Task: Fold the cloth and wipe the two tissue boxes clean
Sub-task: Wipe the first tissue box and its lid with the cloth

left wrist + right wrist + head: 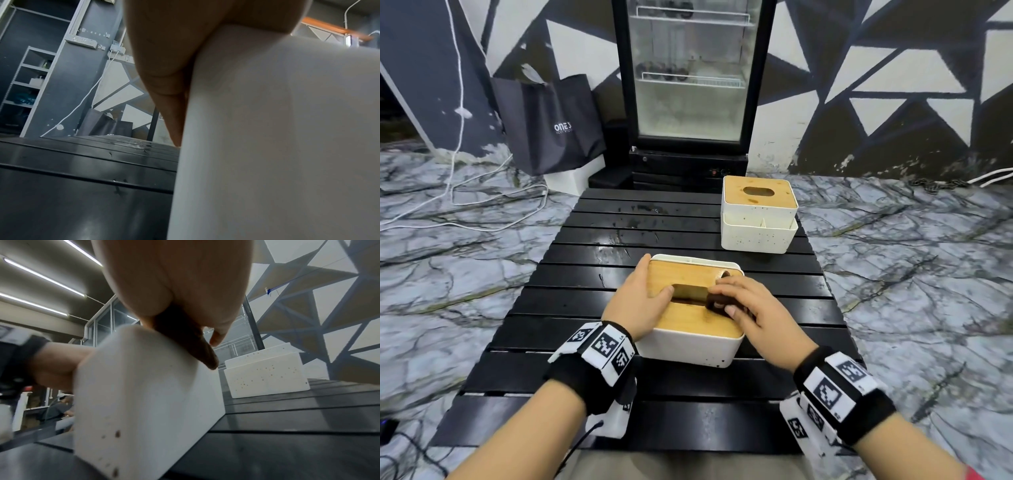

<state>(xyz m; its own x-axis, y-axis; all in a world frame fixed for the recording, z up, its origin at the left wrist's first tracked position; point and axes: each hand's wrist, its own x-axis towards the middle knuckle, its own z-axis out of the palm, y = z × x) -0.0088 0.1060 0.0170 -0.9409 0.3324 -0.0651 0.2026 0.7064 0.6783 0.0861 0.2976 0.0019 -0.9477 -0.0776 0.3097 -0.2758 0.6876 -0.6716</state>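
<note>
The near tissue box (688, 342) is white with a wooden slotted lid and stands mid-table. My left hand (650, 284) holds its left edge, thumb on the lid by the slot, fingers (172, 113) lying down the white side wall (267, 129). My right hand (736, 298) pinches a folded dark brown cloth (714, 303) and presses it on the lid's right part beside the slot. In the right wrist view the cloth (189, 340) pokes out under my fingers (218, 335) over the box's top edge (144, 394). The second tissue box (758, 216), white and speckled, stands at the far right, apart from both hands.
The black slatted table (619, 240) shows wet smears toward its far end. A glass-door fridge (691, 75) stands behind it, a black bag (551, 126) to its left. White cables (458, 192) lie on the marble floor. A seated person (59, 408) is far off.
</note>
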